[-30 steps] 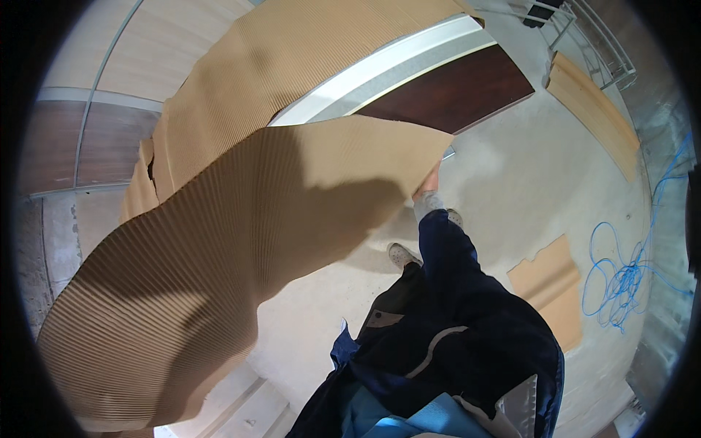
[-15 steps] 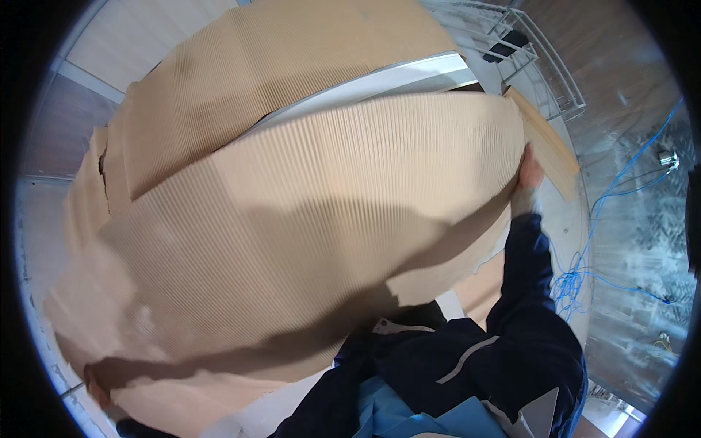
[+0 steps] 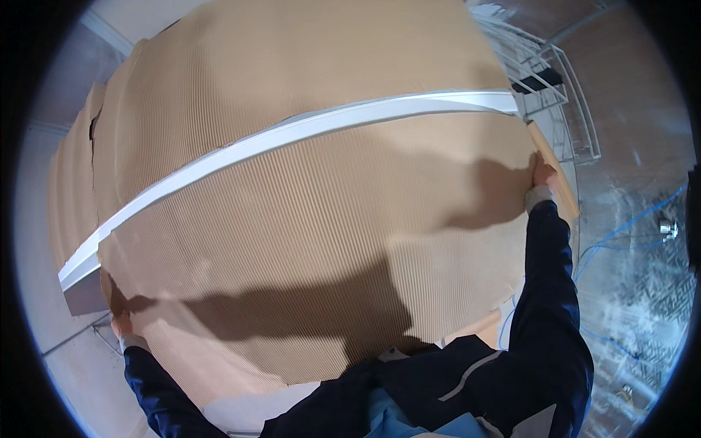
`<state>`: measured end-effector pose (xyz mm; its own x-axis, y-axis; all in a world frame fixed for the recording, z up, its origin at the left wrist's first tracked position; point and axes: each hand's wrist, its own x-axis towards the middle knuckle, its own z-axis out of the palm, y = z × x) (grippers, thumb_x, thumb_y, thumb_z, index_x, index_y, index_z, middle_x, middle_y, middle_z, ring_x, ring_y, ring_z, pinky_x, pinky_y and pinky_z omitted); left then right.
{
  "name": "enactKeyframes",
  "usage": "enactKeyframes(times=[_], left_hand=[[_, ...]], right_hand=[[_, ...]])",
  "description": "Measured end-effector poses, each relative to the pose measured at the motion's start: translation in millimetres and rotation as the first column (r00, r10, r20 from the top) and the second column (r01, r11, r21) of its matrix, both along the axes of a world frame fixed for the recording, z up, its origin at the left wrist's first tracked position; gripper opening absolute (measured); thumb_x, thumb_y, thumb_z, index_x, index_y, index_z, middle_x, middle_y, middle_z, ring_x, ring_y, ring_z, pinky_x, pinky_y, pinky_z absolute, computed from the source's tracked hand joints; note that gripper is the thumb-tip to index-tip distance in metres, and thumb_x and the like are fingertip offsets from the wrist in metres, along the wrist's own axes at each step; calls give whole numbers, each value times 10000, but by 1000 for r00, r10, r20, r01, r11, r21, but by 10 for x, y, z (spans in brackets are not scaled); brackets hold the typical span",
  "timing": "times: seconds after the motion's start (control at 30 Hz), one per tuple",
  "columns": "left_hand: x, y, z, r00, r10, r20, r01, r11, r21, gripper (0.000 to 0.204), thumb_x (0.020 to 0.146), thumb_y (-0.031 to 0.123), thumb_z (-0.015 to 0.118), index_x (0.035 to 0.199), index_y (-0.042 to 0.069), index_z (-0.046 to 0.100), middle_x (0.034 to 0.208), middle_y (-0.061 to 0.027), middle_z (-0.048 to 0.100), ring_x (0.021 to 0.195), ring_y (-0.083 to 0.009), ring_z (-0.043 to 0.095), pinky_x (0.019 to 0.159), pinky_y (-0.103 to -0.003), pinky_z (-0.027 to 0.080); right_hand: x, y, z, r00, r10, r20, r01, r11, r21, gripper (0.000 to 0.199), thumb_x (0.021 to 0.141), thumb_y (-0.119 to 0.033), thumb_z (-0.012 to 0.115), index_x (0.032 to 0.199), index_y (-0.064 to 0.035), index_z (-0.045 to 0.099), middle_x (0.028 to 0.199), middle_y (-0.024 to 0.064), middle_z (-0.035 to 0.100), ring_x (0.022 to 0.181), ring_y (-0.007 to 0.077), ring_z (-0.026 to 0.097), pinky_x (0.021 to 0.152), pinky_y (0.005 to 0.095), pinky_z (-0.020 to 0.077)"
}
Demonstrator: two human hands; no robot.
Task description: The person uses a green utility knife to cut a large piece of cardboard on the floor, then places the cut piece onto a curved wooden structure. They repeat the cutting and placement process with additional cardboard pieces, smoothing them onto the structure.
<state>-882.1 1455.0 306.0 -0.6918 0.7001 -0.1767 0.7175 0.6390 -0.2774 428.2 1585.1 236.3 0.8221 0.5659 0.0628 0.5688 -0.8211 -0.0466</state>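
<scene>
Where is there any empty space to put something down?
The biggest is the near cardboard sheet, below the white strip, but the left hand and right hand hold its edges. Pale floor shows left of the left sleeve. It's crowded where the right hand, brown board and metal rack bunch together.

The near corrugated sheet [image 3: 307,197] hides part of the white-edged panel [image 3: 328,125], while the view's top cuts off the far sheet [image 3: 307,58]. The right sleeve [image 3: 553,270] covers part of the blue cord [image 3: 634,220].

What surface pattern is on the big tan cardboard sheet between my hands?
The tan cardboard sheet shows narrow parallel ridges, clearest in the head view.
</scene>
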Motion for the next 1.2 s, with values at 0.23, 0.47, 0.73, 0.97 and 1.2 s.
enactKeyframes(times=[0.23, 0.47, 0.73, 0.97, 1.2], left_hand=[[-89, -141, -209, 999, 10, -32, -12, 999, -50, 489, 920, 409, 660, 1177, -3, 717, 1208, -269, 700, 1212, -442, 624, 987, -497, 510], [578, 137, 163, 951, 308, -39, -281, 907, 313, 566, 912, 339, 681, 1400, 72, 577, 1307, -245, 661, 1256, -434, 600, 1033, -484, 486], [3065, 1226, 500, 822, -565, -75, 401, 479, 781, 657, 998, 287, 635, 1539, -15, 417, 1586, -243, 416, 1496, -427, 334, 1241, -456, 255], [4522, 1244, -57, 833, -542, 109, 508, 828, 237, 1145, 812, 917, 453, 1658, 182, 218, 1715, -167, 168, 1596, -370, 96, 1184, -751, 41], [4346, 1154, -214, 853, -512, 104, 472, 840, 268, 1143, 794, 935, 461, 1660, 230, 218, 1729, -118, 140, 1602, -349, 71, 1174, -770, 22]], right_hand=[[-1010, 148, 633, 972, 48, 229, -114, 951, 286, 848, 949, -669, 567, 1518, -49, 465, 1440, 299, 544, 1327, 460, 530, 1093, 550, 425], [-2808, 116, 533, 642, 765, 56, -765, 634, 112, 980, 878, -705, 613, 1623, -135, 329, 1674, 267, 207, 1561, 465, 145, 1251, 623, 92], [-2858, 103, 407, 677, 735, 27, -735, 675, 57, 977, 885, -717, 596, 1626, -143, 319, 1662, 279, 228, 1558, 448, 167, 1248, 615, 100], [-2853, 37, 406, 653, 757, 32, -756, 650, 77, 949, 889, -671, 639, 1614, -147, 322, 1648, 284, 251, 1552, 440, 180, 1247, 609, 112], [-2819, 61, 465, 677, 735, -24, -735, 678, 13, 1000, 869, -757, 581, 1627, -173, 291, 1682, 239, 199, 1580, 397, 116, 1271, 575, 57]])
